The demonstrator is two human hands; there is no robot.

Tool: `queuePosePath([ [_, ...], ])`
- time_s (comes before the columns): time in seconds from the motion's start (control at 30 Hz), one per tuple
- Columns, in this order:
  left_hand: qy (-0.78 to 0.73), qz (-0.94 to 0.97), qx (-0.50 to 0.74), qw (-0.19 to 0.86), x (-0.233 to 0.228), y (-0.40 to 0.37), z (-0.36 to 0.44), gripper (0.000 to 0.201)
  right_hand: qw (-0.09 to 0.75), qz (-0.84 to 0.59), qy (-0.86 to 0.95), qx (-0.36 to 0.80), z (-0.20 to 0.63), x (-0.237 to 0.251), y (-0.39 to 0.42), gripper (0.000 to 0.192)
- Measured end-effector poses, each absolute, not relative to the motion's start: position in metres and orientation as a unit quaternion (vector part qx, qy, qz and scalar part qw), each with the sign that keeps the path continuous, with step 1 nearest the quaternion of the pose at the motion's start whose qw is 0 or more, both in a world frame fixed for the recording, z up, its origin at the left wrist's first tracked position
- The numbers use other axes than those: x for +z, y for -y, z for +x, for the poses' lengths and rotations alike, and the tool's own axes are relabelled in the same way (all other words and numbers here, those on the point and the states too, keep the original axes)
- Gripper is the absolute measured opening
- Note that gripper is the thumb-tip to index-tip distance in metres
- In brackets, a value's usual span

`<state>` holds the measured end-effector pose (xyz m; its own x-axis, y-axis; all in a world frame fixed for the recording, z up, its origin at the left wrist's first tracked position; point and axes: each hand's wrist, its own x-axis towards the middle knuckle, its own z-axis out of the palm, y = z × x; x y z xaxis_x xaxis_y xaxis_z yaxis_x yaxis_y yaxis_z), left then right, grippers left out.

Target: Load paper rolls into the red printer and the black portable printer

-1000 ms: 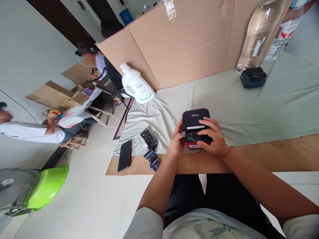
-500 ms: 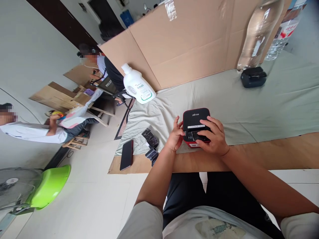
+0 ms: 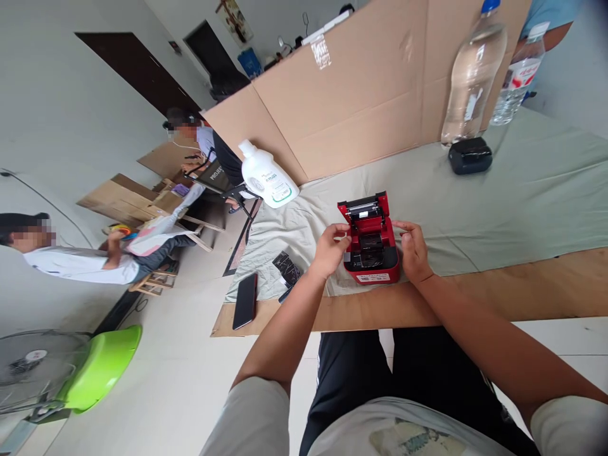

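Observation:
A small red and black label printer (image 3: 372,277) stands near the table's front edge with its lid (image 3: 363,210) raised. In its bay lies a strip or roll of black label material (image 3: 371,250). My left hand (image 3: 331,248) is at the printer's left side, index finger and thumb apart, fingertips at the casing. At the right side is my right hand (image 3: 414,254), its fingers extended and apart beside the casing. Pieces of black marble-patterned material (image 3: 286,269) lie to the left, partly hidden by my left forearm.
A phone (image 3: 245,301) lies at the table's left front corner. A white detergent bottle (image 3: 270,177) stands against the cardboard partition (image 3: 346,107). Behind on the right are a large bottle (image 3: 475,76), a water bottle (image 3: 517,82) and a black object (image 3: 470,156). Two people sit at the left.
The printer's lid has swung up, showing the inside. My right hand has moved off the top to the right side. My left hand stays at the left side. The view has shifted slightly.

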<state>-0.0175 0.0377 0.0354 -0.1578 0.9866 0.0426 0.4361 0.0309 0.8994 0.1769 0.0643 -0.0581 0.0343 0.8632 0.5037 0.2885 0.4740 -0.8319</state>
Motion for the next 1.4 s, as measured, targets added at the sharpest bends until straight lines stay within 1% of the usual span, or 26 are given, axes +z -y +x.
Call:
queuePosePath([
  [0.03,-0.632,0.604,0.381,0.3,0.039,-0.045,-0.014,0.029,0.562,-0.452,0.642,0.261,0.176,-0.06,-0.066,0.055],
  [0.1,-0.61,0.691,0.286,0.261,0.045,-0.06,-0.003,0.025,0.564,-0.456,0.635,0.268,0.176,-0.063,-0.069,0.053],
  [0.17,-0.593,0.75,0.181,0.231,0.045,-0.075,0.009,0.03,0.566,-0.457,0.632,0.268,0.175,-0.065,-0.07,0.052],
  [0.23,-0.593,0.768,0.105,0.216,0.042,-0.087,0.02,0.036,0.568,-0.46,0.628,0.267,0.175,-0.068,-0.072,0.052],
  [0.3,-0.605,0.764,0.07,0.215,0.038,-0.095,0.028,0.032,0.568,-0.463,0.623,0.272,0.176,-0.069,-0.073,0.052],
  [0.37,-0.612,0.759,0.052,0.215,0.036,-0.099,0.031,0.023,0.565,-0.467,0.621,0.279,0.176,-0.07,-0.074,0.052],
  [0.43,-0.611,0.763,0.041,0.206,0.037,-0.1,0.03,0.02,0.561,-0.47,0.621,0.28,0.176,-0.07,-0.074,0.053],
  [0.5,-0.6,0.773,0.052,0.2,0.039,-0.098,0.025,0.025,0.565,-0.47,0.616,0.284,0.175,-0.07,-0.074,0.053],
  [0.6,-0.568,0.783,0.127,0.221,0.043,-0.089,0.014,0.035,0.578,-0.461,0.607,0.293,0.176,-0.069,-0.074,0.052],
  [0.67,-0.535,0.77,0.202,0.284,0.047,-0.081,0.005,0.035,0.58,-0.458,0.606,0.296,0.176,-0.068,-0.074,0.053],
  [0.8,-0.484,0.672,0.316,0.462,0.059,-0.066,-0.03,0.035,0.559,-0.469,0.622,0.285,0.178,-0.067,-0.073,0.056],
  [0.87,-0.502,0.61,0.348,0.505,0.068,-0.058,-0.064,0.039,0.544,-0.474,0.636,0.273,0.179,-0.066,-0.072,0.057],
  [0.93,-0.552,0.551,0.355,0.515,0.076,-0.048,-0.11,0.043,0.528,-0.477,0.654,0.258,0.179,-0.066,-0.071,0.059],
  [1.03,-0.648,0.497,0.319,0.481,0.082,-0.028,-0.187,0.044,0.527,-0.471,0.661,0.251,0.179,-0.066,-0.07,0.061],
  [1.13,-0.752,0.454,0.227,0.422,0.071,-0.005,-0.249,0.048,0.576,-0.449,0.618,0.29,0.177,-0.067,-0.072,0.055],
  [1.17,-0.786,0.449,0.19,0.381,0.063,0.001,-0.262,0.049,0.593,-0.442,0.601,0.304,0.176,-0.067,-0.072,0.053],
  [1.27,-0.848,0.446,0.11,0.265,0.033,0.015,-0.277,0.047,0.621,-0.425,0.572,0.326,0.174,-0.069,-0.074,0.047],
  [1.4,-0.869,0.437,0.077,0.221,0.006,0.013,-0.273,0.043,0.624,-0.422,0.569,0.329,0.175,-0.072,-0.075,0.042],
])
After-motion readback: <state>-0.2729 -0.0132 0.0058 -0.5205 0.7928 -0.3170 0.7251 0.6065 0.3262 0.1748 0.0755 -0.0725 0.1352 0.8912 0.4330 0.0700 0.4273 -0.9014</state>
